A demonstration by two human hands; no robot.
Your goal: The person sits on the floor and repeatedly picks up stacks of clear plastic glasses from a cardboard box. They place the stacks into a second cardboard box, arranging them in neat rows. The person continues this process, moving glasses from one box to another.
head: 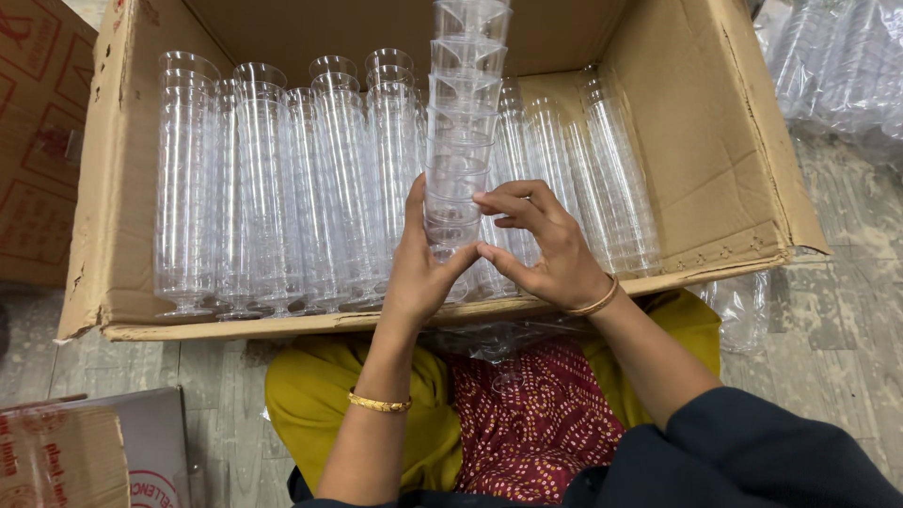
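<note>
The stack of clear plastic cups [459,132] is being gripped at its base between the closed fingers of the left hand [420,268] and right hand [548,246], above the cardboard box [724,141], and is best kept upright.

Both wrists have thin gold bangles, left hand [414,273] and right hand [550,249] bare otherwise. Dark navy sleeve on the right arm, mustard-yellow trousers, maroon dotted top over the lap.
</note>
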